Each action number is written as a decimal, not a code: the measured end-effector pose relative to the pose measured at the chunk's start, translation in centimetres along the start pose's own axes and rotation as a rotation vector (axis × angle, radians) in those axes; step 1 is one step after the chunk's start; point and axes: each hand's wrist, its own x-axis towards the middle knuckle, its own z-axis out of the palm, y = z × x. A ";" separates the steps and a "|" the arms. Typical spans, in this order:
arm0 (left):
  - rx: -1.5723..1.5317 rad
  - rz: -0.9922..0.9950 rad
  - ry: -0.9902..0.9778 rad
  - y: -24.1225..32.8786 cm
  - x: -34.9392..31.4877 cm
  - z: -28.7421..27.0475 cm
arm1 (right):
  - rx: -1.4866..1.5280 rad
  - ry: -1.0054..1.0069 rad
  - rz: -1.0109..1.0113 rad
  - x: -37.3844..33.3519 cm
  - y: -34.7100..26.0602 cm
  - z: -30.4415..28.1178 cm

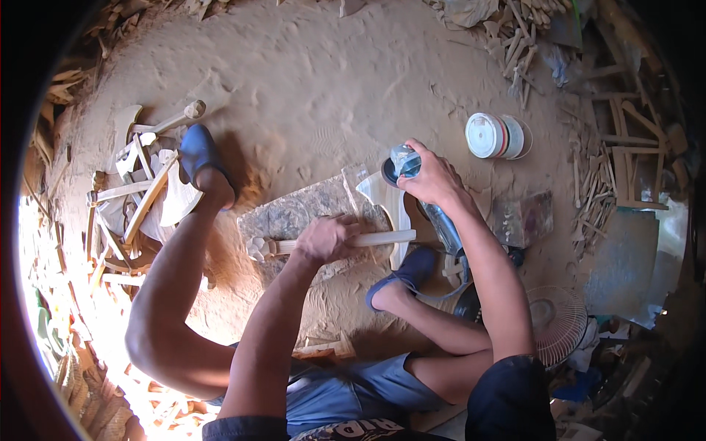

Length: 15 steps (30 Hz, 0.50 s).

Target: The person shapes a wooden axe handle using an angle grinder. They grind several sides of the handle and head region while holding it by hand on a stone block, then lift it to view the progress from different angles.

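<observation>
A pale wooden axe (393,237) lies across a flat, worn slab (283,209) on the ground. My left hand (328,239) is closed round the middle of its handle, whose carved knob points left. The wide blade end is at the right, beyond the slab's edge. My right hand (432,178) grips a blue angle grinder (444,226) from above. Its dark round disc (389,173) is at the upper part of the blade; whether they touch I cannot tell. The grinder's body runs down beneath my right forearm.
Several carved wooden axes (147,184) are heaped beside my left foot. A white bucket (498,136) lies on its side at the far right. Near my right arm are a transparent box (521,218) and a fan (555,323). Wood scraps (593,184) line the right side.
</observation>
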 end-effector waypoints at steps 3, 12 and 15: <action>-0.025 0.020 0.016 0.1 0.3 0.1 | 0.044 0.048 0.019 1.2 2.8 -0.2; -0.034 -0.038 -0.050 -0.1 0.5 -0.1 | 0.081 0.185 0.093 1.0 7.6 -0.7; -0.041 -0.029 -0.063 -0.7 0.3 0.1 | 0.162 0.189 0.076 -0.1 5.7 -0.9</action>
